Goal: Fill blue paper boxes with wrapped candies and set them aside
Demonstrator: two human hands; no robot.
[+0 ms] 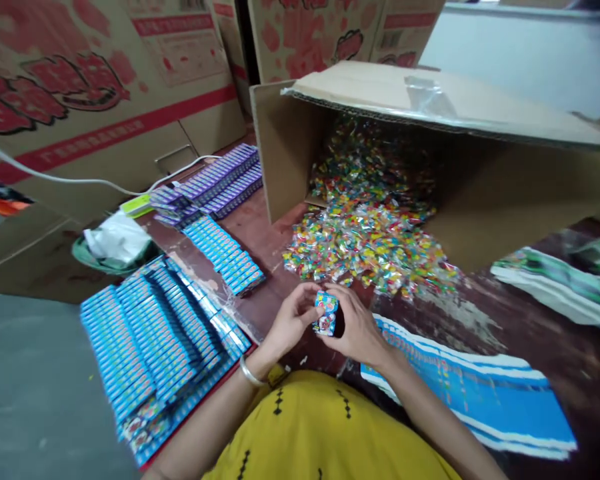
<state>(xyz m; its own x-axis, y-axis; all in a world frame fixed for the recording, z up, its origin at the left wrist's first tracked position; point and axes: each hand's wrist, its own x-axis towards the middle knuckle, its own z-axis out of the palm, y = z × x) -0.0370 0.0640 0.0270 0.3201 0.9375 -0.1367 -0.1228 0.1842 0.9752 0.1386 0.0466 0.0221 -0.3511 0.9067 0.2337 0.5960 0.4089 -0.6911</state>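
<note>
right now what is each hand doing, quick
Left hand: holding the small blue box, thumb at its face.
Right hand: holding the same box from the other side.

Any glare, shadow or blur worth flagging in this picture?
Head view: glare on the tape, glints on the candies; head view: shadow deep inside the carton; head view: green packets at right look soft, the box between left hand and right hand clearer.
</note>
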